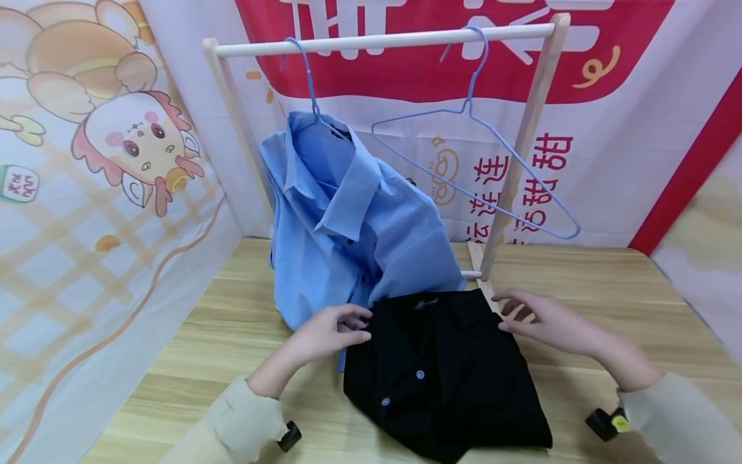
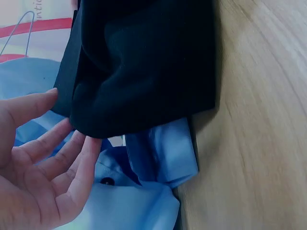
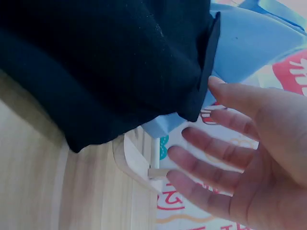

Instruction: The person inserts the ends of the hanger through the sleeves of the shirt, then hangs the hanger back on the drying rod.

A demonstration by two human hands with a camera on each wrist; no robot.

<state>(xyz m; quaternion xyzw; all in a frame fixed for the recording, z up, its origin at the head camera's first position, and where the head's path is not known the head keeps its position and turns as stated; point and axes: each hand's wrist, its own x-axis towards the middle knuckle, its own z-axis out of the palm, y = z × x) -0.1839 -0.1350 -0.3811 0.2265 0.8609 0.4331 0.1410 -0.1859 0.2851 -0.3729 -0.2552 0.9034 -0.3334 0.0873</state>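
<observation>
A black shirt (image 1: 446, 380) with pale buttons lies folded on the wooden table, its collar side toward the rack. At its upper left edge is my left hand (image 1: 332, 334), fingers loosely bent; in the left wrist view, the fingertips (image 2: 91, 141) meet the cloth's edge without gripping it. My right hand (image 1: 542, 322) is beside the upper right corner, thumb and fingers spread apart. In the right wrist view, its thumb (image 3: 218, 82) is right at the black edge; whether it touches I cannot tell. Behind, a light blue shirt (image 1: 400, 219) hangs on a blue hanger (image 1: 312, 90), its lower part on the table.
A wooden rack (image 1: 377, 42) stands at the back of the table (image 1: 232, 335). A bare blue wire hanger (image 1: 469, 106) hangs at the right of its rail. Printed cloth (image 1: 133, 225) covers the walls behind and at the left.
</observation>
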